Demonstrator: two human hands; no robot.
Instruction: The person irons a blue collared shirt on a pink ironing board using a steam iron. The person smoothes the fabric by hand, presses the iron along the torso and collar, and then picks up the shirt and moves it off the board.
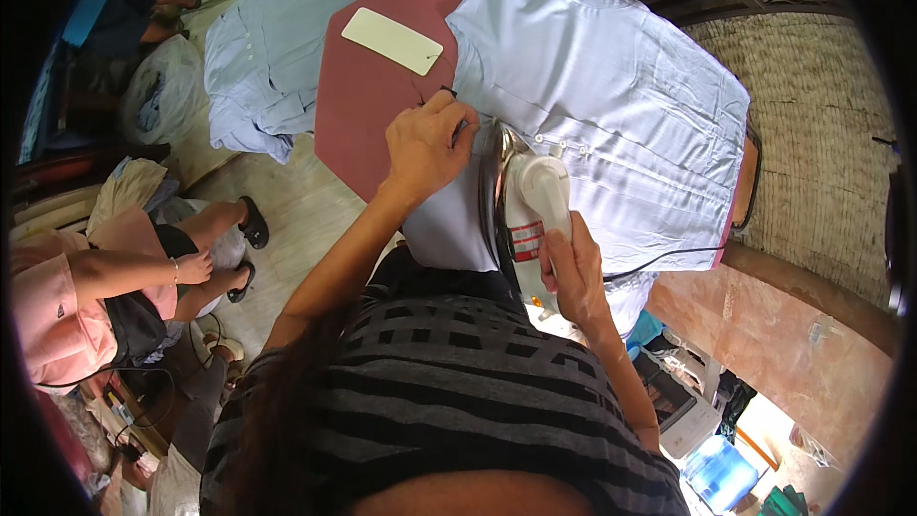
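A light blue buttoned shirt [630,105] lies spread over a dark red ironing board [353,115]. My right hand [575,272] is wrapped around the handle of a white steam iron [538,193], which is tilted on its side with its shiny soleplate facing left, over the near part of the shirt. My left hand [428,145] is closed in a pinch at the shirt's left edge, just left of the iron's tip. A small dark piece shows by its fingertips; what it is I cannot make out. Beyond that hand lies a pale rectangular tag [393,40] with a thin string.
More blue shirts [272,48] are heaped left of the board. At the left sits a person in a pink top [67,306]. A black cord [669,253] runs right from the iron. A brown ledge [764,325] and a blue container [718,473] are at the lower right.
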